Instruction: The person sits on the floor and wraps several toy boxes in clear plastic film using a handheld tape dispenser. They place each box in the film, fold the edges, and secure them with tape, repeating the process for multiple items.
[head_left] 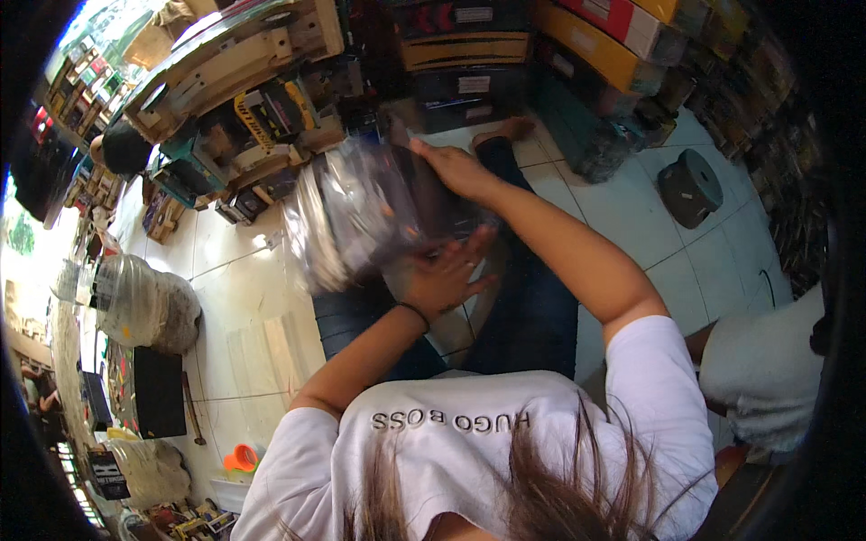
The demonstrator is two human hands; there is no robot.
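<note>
A bulky package in shiny clear plastic is above my legs, smeared by motion. Its near-right side is dark and box-like; I cannot make out what is inside. My right hand grips the package along its far-right edge, thumb over the top and the other fingers mostly hidden. Close against the near side lies my left hand, its fingers stretched and spread. Whether its palm bears the weight cannot be seen. A dark band circles my left wrist.
Stacked boxes stand beyond my feet, and more boxes at the far right. A dark round spool rests on the tiled floor. Left are a large plastic-wrapped bundle, a hammer-like tool and an orange ring-shaped item.
</note>
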